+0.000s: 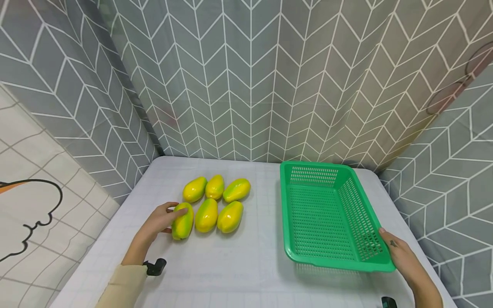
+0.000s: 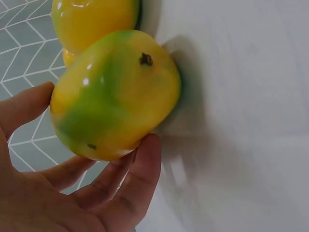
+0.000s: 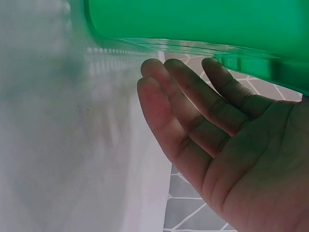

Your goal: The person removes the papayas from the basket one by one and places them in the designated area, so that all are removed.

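Observation:
Several glossy yellow-green papayas stand in two rows at the left of the table. My left hand (image 1: 163, 218) holds the leftmost front papaya (image 1: 182, 221). In the left wrist view its thumb (image 2: 29, 104) touches one side of the fruit (image 2: 116, 96), and the fingers lie along the other side and beneath. At the right, my right hand (image 1: 400, 252) grips the near right corner of a green plastic basket (image 1: 335, 266), thumb over the rim. Below that rim, the right wrist view shows the other fingers (image 3: 193, 116) loosely bent; the thumb is hidden there.
Next to the held fruit is another front papaya (image 1: 206, 216), with one more (image 1: 230, 217) to its right. Three papayas, one of them at the right end (image 1: 236, 190), form the back row. A white cloth covers the table (image 1: 254, 265). Patterned grey curtains (image 1: 246, 85) hang behind it.

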The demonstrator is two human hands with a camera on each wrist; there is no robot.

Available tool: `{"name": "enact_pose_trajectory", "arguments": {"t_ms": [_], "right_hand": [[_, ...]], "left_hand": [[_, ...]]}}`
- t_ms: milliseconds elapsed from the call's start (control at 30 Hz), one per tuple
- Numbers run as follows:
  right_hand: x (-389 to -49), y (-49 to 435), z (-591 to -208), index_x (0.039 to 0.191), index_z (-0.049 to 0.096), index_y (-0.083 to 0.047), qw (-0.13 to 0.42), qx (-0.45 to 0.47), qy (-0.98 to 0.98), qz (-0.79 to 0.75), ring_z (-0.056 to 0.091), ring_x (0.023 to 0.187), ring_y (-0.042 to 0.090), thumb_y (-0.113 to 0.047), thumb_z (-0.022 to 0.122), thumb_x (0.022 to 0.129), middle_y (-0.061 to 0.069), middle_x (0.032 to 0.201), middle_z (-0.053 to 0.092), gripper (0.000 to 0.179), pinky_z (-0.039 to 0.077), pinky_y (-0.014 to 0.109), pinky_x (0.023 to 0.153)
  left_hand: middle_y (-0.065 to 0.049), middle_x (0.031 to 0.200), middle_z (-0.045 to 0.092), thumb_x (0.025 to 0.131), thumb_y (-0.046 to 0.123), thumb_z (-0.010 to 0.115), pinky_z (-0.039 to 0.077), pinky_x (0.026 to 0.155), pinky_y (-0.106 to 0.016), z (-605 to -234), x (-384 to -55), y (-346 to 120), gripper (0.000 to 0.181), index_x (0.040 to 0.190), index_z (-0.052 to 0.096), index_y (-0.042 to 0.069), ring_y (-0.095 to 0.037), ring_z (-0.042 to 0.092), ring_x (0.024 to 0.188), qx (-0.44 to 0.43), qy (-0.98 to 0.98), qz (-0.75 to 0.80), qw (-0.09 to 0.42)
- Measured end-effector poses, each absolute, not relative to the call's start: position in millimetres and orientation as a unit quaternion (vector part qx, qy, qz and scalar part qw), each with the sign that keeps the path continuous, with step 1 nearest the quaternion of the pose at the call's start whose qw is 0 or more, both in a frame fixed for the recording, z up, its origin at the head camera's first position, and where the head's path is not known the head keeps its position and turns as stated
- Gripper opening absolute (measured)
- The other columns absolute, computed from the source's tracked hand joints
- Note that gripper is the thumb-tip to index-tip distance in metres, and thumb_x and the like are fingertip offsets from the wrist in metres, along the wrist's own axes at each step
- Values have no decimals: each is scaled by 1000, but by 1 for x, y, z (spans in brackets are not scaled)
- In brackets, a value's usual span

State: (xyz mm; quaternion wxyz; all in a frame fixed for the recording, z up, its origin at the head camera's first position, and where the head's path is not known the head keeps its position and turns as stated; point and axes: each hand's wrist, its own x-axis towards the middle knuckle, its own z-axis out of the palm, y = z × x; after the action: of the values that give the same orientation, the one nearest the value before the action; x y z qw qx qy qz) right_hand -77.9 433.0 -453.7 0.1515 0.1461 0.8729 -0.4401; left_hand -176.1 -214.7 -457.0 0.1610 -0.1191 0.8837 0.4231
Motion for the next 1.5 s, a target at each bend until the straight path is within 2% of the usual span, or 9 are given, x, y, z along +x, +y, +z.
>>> {"name": "enact_pose_trajectory", "arguments": {"t_ms": [467,833,900,967,1100,1167,1233,1333,1500], "right_hand": [[-81,436,-451,161,2,16,150,134,884,-421,0,157,63,-58,7,111,41,168,-1,89,12,78,125],[-81,443,-445,156,20,23,100,94,914,-381,17,150,69,-50,11,114,49,160,20,86,26,81,116],[-81,444,-443,154,25,24,91,93,922,-365,38,146,60,-48,12,114,48,148,44,84,35,78,112],[-82,445,-441,152,31,24,80,87,930,-347,61,126,42,-46,14,115,39,125,63,81,45,68,107],[-85,447,-435,147,42,20,62,71,943,-320,58,95,8,-44,21,115,15,102,71,75,54,51,92],[-85,447,-432,146,43,19,55,65,946,-314,64,99,17,-45,24,115,20,109,72,73,55,50,89],[-86,446,-429,147,42,19,49,58,945,-317,66,108,39,-45,27,115,32,118,68,72,55,57,90],[-88,445,-425,148,39,18,37,56,947,-315,54,126,66,-44,29,115,46,138,54,71,53,68,91],[-93,442,-418,150,34,17,20,51,951,-305,42,134,72,-42,31,115,51,150,37,69,48,78,96]], "left_hand": [[-36,157,42,102,55,61,65,89,-43,-456,-178,-210,85,160,35,-2,-46,58,130,-120,881,428,160],[-37,158,42,106,55,54,66,85,-40,-448,-180,-215,82,162,33,-2,-46,59,130,-97,892,415,153],[-38,158,41,107,55,53,66,85,-40,-446,-180,-216,82,162,32,-3,-47,59,129,-94,895,410,151],[-38,159,41,107,55,53,66,85,-40,-443,-179,-216,82,162,32,-2,-47,58,130,-92,897,405,149],[-37,159,40,107,52,53,66,85,-40,-439,-178,-217,79,162,32,-2,-48,57,131,-86,905,392,140],[-37,159,40,107,50,52,66,86,-41,-436,-179,-217,78,162,32,-2,-48,57,131,-82,908,388,135],[-36,159,41,108,49,52,65,87,-41,-433,-179,-216,77,162,32,-1,-48,57,131,-78,911,384,131],[-36,159,41,108,49,51,65,88,-42,-427,-180,-213,76,162,32,-1,-48,57,132,-74,913,380,127],[-35,159,42,108,48,52,65,90,-43,-417,-181,-207,74,162,34,0,-47,58,132,-68,919,369,118]]}}
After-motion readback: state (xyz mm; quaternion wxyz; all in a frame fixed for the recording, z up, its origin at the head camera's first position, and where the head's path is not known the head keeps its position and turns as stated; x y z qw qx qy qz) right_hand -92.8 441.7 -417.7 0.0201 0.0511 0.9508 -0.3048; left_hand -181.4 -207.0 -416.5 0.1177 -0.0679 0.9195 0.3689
